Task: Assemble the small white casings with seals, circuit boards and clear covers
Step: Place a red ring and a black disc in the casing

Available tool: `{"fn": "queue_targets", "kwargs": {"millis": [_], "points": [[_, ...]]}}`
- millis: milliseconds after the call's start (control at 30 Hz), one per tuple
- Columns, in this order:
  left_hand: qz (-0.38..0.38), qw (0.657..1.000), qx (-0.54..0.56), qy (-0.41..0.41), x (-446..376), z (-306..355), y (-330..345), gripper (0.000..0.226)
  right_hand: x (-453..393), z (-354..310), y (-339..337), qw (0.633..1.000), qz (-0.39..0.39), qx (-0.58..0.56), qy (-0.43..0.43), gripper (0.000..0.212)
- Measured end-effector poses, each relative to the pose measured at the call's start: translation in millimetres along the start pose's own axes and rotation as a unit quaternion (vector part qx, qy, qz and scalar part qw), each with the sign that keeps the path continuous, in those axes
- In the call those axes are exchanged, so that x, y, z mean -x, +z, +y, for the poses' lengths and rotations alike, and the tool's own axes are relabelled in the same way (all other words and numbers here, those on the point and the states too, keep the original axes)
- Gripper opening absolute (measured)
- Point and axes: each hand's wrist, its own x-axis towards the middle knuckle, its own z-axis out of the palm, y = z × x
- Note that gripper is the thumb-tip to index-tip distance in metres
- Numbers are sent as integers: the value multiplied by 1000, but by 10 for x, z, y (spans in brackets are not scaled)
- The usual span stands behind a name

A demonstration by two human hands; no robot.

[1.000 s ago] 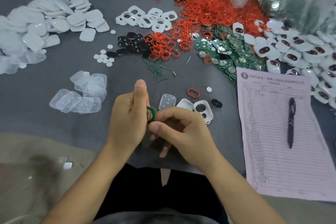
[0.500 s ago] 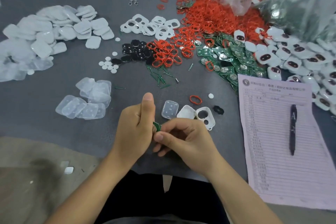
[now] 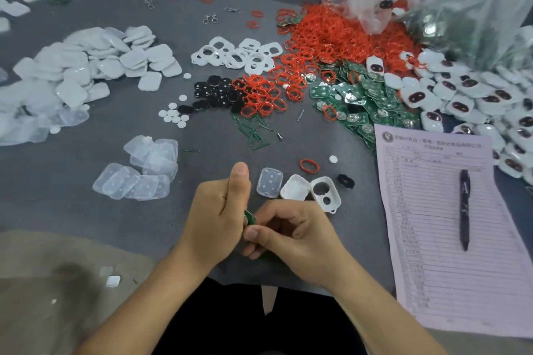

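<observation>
Both hands meet near the table's front edge around a small green circuit board. My left hand grips it with curled fingers, thumb pointing up. My right hand pinches its other edge between thumb and forefinger. Most of the board is hidden by the fingers. Just beyond the hands lie a clear cover, a white casing back, a white casing front with two holes, a black pad, a red seal and a small white disc.
Piles lie farther back: red seals, green boards, finished white units, white casing fronts, black pads, clear covers and white backs. A paper form with a pen lies right.
The hands have stayed together on the board and turned it more edge-on, so less green shows. The camera has tilted, and the whole scene sits lower in view.
</observation>
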Motion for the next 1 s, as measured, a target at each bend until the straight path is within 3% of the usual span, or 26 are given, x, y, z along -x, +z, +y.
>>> {"fn": "queue_targets", "kwargs": {"millis": [400, 633, 767, 1000], "points": [[-29, 999, -18, 18, -31, 31, -84, 65, 38, -27, 34, 999, -1, 33, 20, 20], [-41, 992, -104, 64, -96, -46, -228, 63, -36, -26, 58, 993, -12, 114, 4, 28], [-21, 996, -75, 43, -97, -54, -195, 60, -45, 1, 56, 993, 8, 116, -22, 12], [64, 997, -45, 26, -79, 2, -90, 61, -65, -24, 68, 998, 41, 50, -11, 17]]}}
